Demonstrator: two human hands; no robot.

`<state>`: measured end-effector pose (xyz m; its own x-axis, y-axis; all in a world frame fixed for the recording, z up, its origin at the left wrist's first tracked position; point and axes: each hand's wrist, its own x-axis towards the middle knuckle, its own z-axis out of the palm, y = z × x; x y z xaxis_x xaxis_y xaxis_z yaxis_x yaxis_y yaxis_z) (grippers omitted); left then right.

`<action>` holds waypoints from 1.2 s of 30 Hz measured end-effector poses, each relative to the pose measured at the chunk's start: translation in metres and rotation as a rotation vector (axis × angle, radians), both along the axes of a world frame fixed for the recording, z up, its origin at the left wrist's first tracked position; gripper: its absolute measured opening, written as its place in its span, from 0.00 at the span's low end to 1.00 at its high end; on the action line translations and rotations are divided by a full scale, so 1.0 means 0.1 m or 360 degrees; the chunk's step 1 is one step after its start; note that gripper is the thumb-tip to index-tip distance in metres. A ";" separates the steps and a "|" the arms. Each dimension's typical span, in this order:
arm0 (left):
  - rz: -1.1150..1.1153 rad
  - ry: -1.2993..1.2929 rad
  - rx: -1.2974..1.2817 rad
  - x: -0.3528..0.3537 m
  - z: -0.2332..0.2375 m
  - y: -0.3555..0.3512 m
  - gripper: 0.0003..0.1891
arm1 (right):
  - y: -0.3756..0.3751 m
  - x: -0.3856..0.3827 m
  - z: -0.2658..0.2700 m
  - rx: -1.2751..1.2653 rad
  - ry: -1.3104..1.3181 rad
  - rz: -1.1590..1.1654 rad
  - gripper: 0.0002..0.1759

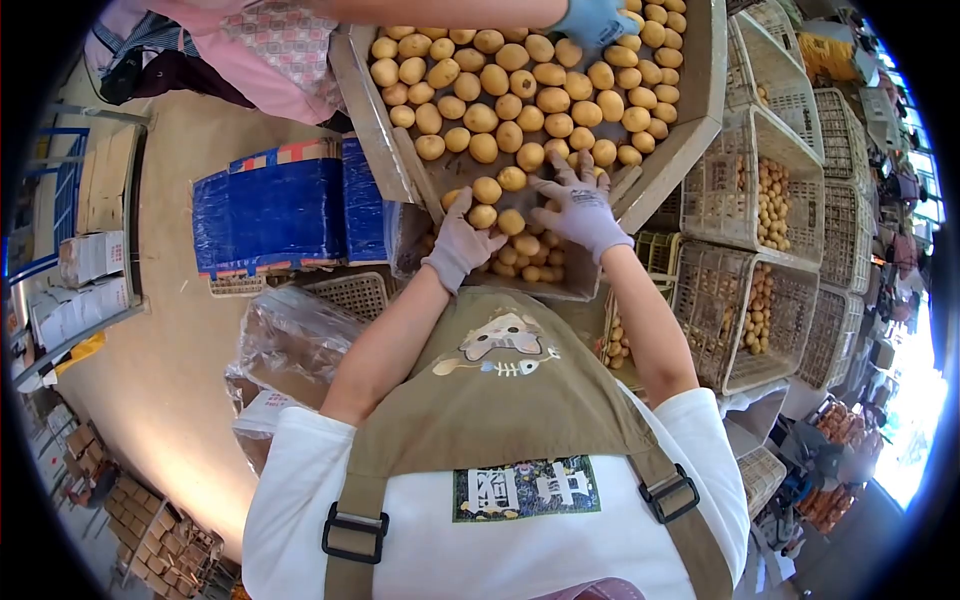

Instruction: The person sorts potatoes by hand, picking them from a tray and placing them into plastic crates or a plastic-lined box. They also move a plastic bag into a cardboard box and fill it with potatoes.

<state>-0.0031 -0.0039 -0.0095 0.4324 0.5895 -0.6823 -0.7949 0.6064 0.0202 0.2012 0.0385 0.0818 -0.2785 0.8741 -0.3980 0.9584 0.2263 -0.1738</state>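
Note:
Many small tan-yellow potatoes (508, 107) cover a wooden sorting tray (690, 140) in front of me. The tray narrows towards me into an opening, with a box (575, 280) below it partly filled with potatoes (527, 262). My left hand (462, 246), in a pale glove, is beside the opening's left side, its fingers and thumb apart next to a few potatoes. On the right, my gloved right hand (582, 212) lies with spread fingers at the tray's lower edge, its fingertips touching or just next to potatoes. Neither hand is closed around a potato.
A co-worker's blue-gloved hand (598, 22) reaches over the far end of the tray. Plastic crates (750, 245) with potatoes are stacked at the right. At the left stand blue-wrapped boxes (268, 215) and a plastic-lined carton (290, 345).

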 end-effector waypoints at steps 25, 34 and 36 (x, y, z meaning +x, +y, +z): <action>-0.0014 -0.0295 0.0064 -0.04 -0.18 -0.04 0.47 | -0.02 -0.27 -0.23 0.0125 0.0097 0.0169 0.41; -0.0221 0.0207 -0.0126 0.00 -0.23 0.01 0.38 | 0.20 -0.71 -0.09 0.0609 0.0078 0.0413 0.23; -0.0774 0.0917 0.0835 -0.16 -0.89 -0.16 0.31 | 0.26 -0.36 -0.30 0.0512 -0.0028 0.0221 0.32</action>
